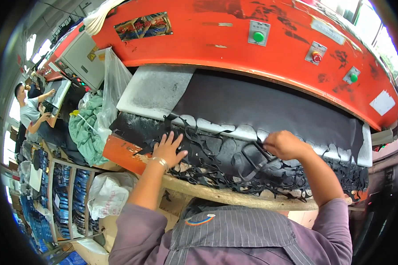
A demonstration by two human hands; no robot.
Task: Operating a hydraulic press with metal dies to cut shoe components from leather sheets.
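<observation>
Orange bench with a wooden front edge (241,198), strewn with black scraps (203,148).
Taken from the bench's middle, a whitish board (152,90) lies lengthwise, its bare end toward ten o'clock; a smooth black sheet (269,106) covers much of it toward one o'clock. Tangled scraps spread from eight to four o'clock, with a dark frame (260,166) among them near six.

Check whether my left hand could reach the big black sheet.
Likely yes: the left hand sits near the black sheet, with only thin black scraps and the white board's edge between.
</observation>
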